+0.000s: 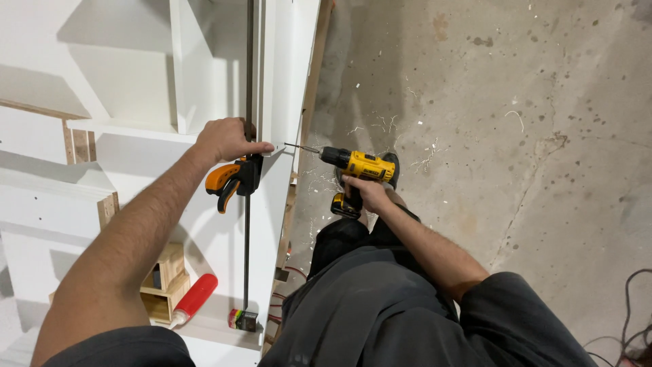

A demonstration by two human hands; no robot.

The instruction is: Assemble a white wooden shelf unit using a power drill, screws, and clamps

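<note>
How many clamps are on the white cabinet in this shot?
1. A long bar clamp runs down the white cabinet's front edge, its orange-and-black handle just under the left hand. The right hand holds a yellow drill. Others may be hidden.

Bare forearms, dark grey short sleeves and trousers.

workshop | bare concrete floor (pixel 516 136) w/ wood shavings (pixel 407 146) | white cabinet (pixel 129 81) under bar clamp (pixel 248 170) | cordless drill (pixel 356 170)

Right of our hands, the concrete floor (pixel 516 136) lies open. Left, the white cabinet panel (pixel 288 68) and bar clamp (pixel 248 173) wall us in; glue bottle (pixel 195 298) below.
</note>
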